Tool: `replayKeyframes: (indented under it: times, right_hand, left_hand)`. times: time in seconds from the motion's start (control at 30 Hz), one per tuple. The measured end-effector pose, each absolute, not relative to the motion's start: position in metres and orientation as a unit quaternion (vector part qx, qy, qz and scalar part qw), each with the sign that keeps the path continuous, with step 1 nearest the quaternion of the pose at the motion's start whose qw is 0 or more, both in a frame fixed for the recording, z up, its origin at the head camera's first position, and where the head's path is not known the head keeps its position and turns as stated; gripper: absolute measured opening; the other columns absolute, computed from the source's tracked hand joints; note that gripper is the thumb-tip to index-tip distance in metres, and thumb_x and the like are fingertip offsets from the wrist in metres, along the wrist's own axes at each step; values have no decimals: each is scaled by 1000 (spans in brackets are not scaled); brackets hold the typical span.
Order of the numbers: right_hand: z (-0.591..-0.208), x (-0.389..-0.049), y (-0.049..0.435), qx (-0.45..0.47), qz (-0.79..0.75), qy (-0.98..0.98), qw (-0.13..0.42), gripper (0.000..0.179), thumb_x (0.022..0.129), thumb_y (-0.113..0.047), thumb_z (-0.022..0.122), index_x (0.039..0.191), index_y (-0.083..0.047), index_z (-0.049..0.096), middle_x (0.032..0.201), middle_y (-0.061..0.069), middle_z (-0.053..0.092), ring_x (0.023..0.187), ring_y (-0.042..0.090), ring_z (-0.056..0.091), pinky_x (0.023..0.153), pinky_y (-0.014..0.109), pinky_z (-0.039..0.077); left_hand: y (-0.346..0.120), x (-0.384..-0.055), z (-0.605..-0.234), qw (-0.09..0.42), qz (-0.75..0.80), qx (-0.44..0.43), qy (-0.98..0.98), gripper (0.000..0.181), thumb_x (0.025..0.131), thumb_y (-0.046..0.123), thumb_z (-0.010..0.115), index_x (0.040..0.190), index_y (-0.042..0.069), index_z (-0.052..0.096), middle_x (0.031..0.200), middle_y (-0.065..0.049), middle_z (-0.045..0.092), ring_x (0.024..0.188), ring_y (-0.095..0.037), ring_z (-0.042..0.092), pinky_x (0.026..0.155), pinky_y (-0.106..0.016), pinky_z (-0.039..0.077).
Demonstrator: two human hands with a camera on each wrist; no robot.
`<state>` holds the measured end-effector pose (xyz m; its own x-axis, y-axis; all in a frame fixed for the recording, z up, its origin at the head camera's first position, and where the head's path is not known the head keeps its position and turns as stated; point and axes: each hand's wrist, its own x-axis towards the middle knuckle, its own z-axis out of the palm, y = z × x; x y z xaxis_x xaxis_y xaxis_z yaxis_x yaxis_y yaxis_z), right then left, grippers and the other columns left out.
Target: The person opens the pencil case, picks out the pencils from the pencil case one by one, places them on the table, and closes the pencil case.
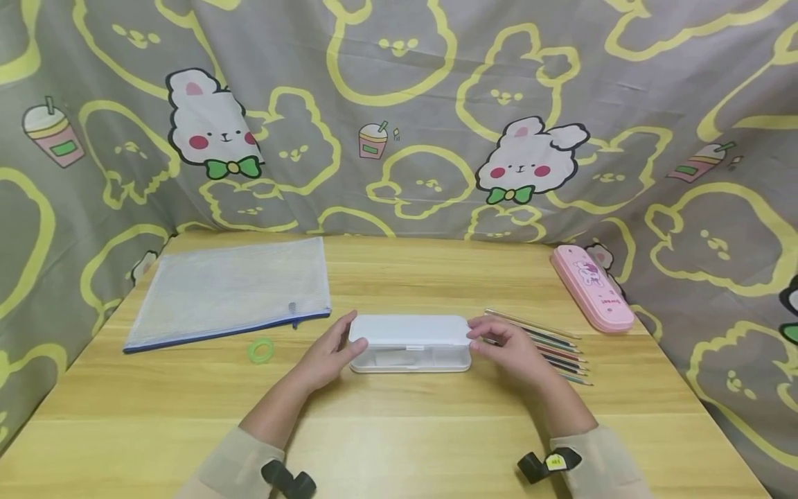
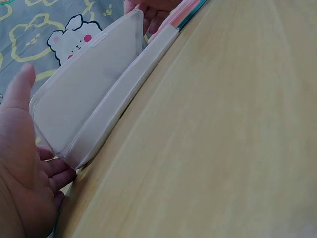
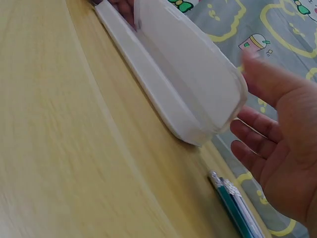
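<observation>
A white pencil case [image 1: 408,328] lies on the table with its lid partly raised, its pale inside showing at the front. My left hand [image 1: 327,352] is at the left end; in the left wrist view its thumb stands up and its fingers touch the case's lower corner. My right hand [image 1: 508,348] pinches the lid's right end between thumb and fingers. Several pencils [image 1: 564,348] lie side by side just beyond the right hand, partly hidden by it.
A mesh zip pouch [image 1: 237,287] with a blue edge lies at the back left. In front of it is a green ring [image 1: 260,351]. A pink pencil case [image 1: 592,287] lies at the back right. Behind the wooden table [image 1: 399,430] hangs a patterned curtain [image 1: 424,180].
</observation>
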<state>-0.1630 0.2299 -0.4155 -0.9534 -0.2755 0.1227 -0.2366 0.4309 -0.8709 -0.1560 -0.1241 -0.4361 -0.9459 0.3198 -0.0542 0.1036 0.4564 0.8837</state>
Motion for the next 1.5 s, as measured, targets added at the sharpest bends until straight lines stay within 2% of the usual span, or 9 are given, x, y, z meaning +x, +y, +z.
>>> replayKeyframes:
  times: [0.13,0.23,0.4,0.57,0.7,0.9,1.5]
  right_hand:
    - [-418,-165,225,-142,-517,843,36,25,90,-16,70,110,0,68,138,20,55,131,33,50,111,47,40]
    - [-419,-165,223,-141,-501,852,61,40,90,-21,70,125,-3,64,148,19,47,139,39,40,115,51,32]
    - [-421,-165,222,-154,-467,866,92,63,88,-26,73,142,-3,50,157,20,33,146,38,29,117,48,24]
    - [-422,-164,220,-153,-455,869,119,78,86,-31,75,148,-1,40,160,21,23,148,38,22,117,50,22]
    - [-423,-163,218,-143,-448,873,127,85,82,-33,78,150,-2,37,161,19,23,149,36,21,118,50,22]
    - [-426,-163,216,-151,-440,876,126,87,81,-31,80,150,0,36,160,19,25,148,35,23,118,48,24]
    - [-425,-162,215,-156,-418,887,117,90,77,-34,82,149,-2,39,159,18,28,148,36,24,119,51,21]
  left_hand:
    - [-124,-155,-437,104,507,118,848,79,97,43,56,156,6,20,160,-22,24,148,-38,25,121,-50,20]
    - [-123,-153,-436,108,500,113,852,84,94,45,61,157,7,19,161,-19,22,149,-35,22,122,-51,18]
    - [-124,-151,-435,107,480,122,862,92,90,44,67,157,5,17,163,-16,18,150,-34,18,122,-51,17]
    - [-125,-150,-435,103,463,133,870,96,87,42,71,156,2,18,162,-20,19,149,-37,20,121,-52,20]
    - [-126,-150,-435,101,453,134,875,98,85,40,74,155,1,19,160,-22,23,148,-38,23,120,-53,21]
    - [-127,-150,-434,99,441,133,882,99,83,39,77,155,0,21,159,-23,26,147,-39,25,120,-54,22]
    - [-127,-149,-434,98,439,131,884,101,80,38,79,154,-1,23,158,-23,27,147,-38,25,120,-53,23]
